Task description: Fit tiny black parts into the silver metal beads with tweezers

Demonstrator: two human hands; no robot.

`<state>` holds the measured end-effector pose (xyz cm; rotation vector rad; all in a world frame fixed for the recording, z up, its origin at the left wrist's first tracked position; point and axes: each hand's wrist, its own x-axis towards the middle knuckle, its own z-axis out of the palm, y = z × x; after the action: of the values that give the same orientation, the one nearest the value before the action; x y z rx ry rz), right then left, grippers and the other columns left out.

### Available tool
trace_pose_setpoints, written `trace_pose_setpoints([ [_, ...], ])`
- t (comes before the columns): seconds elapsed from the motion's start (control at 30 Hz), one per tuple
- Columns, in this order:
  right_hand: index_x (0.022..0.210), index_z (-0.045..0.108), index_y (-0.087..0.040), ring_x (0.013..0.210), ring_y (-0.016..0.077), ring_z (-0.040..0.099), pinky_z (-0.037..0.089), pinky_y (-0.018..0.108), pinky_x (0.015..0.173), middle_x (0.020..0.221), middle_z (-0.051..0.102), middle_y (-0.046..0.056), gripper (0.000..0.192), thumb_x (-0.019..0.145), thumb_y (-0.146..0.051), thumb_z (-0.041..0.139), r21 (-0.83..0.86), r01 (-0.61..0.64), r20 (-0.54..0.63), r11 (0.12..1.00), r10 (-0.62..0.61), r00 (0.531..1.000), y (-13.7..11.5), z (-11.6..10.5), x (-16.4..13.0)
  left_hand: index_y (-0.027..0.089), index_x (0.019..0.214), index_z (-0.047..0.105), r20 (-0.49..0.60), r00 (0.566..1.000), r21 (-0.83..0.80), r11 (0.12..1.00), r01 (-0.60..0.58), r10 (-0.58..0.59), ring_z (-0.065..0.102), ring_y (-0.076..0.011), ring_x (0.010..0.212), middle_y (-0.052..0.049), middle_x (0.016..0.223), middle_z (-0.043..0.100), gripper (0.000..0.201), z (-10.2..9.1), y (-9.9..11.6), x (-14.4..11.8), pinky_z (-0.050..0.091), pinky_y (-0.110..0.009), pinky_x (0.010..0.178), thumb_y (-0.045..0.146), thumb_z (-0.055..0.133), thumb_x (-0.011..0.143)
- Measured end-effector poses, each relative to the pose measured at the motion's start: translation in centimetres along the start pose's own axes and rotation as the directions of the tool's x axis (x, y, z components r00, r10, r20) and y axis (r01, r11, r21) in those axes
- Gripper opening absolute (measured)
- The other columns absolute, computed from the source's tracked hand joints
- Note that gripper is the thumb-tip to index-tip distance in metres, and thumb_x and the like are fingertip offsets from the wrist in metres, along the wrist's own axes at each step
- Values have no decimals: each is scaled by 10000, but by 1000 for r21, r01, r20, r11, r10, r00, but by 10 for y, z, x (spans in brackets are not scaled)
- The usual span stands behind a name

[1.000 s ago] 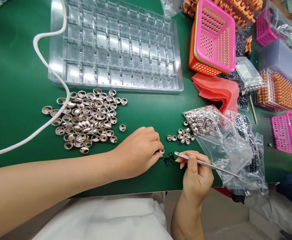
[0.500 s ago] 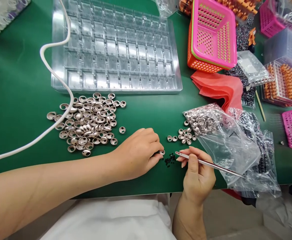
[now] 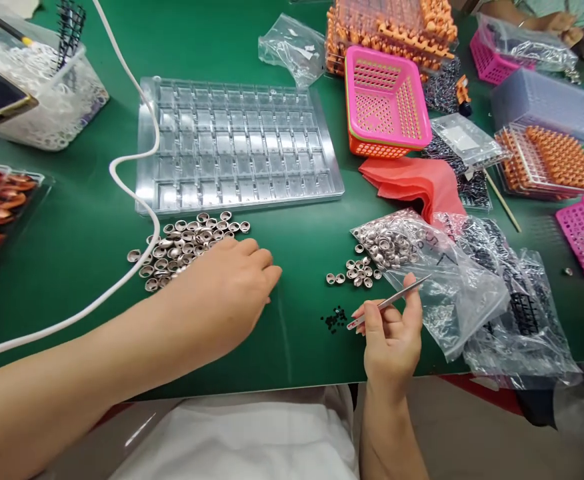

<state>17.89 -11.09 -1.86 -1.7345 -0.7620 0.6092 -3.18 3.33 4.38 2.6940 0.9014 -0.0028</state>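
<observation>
My right hand [image 3: 392, 340] grips a pair of metal tweezers [image 3: 385, 303], slanting up to the right across the fingers. Beside its fingertips lies a small scatter of tiny black pieces [image 3: 335, 320] on the green table. My left hand [image 3: 237, 287] hovers at the right side of a pile of silvery cup-shaped rings with holes [image 3: 185, 243] and covers part of it. Its fingers are curled downward, and whatever they hold is hidden. A smaller group of the same rings [image 3: 357, 272] lies by the mouth of a clear bag of rings [image 3: 397, 237].
Behind the pile lies a clear compartment tray [image 3: 332, 190], crossed at its left by a white cable [image 3: 117, 170]. Pink baskets [image 3: 355, 93], red cloth [image 3: 417, 180] and orange parts [image 3: 565, 160] stand right. A tub of white rings [image 3: 72, 90] stands left. Another person's hands [image 3: 557, 27] show far right.
My left hand has moved left from the black pieces, where it held a ring, to the large pile. The tweezers have swung so their far end points upward. The view has shifted.
</observation>
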Motion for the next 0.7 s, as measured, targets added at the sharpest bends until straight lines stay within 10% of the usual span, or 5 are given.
trace_pose_setpoints([
  [0.17,1616,11,-319,579,124,653,561,246,526,758,707,-32,909,946,-302,626,19,64,9,998,-64,998,-2,0,-1,160,1069,685,119,992,-79,997,-23,33,618,-276,1040,-105,1104,679,148,12,29,36,481,-395,866,233,611,964],
  [0.4,1460,495,-279,594,113,648,562,233,547,754,707,-14,500,971,-314,591,-80,161,77,984,-154,985,5,-5,-3,138,1081,674,33,998,-205,978,51,-45,616,-266,1031,-87,1044,682,261,42,33,62,496,-390,892,343,717,926],
  [0.7,1380,555,-256,589,109,660,581,226,557,763,722,-18,422,962,-257,602,-49,207,130,977,-200,971,2,-7,0,166,984,713,-11,999,-215,976,-42,41,628,-232,909,-61,934,687,105,43,33,49,492,-359,801,246,705,918],
])
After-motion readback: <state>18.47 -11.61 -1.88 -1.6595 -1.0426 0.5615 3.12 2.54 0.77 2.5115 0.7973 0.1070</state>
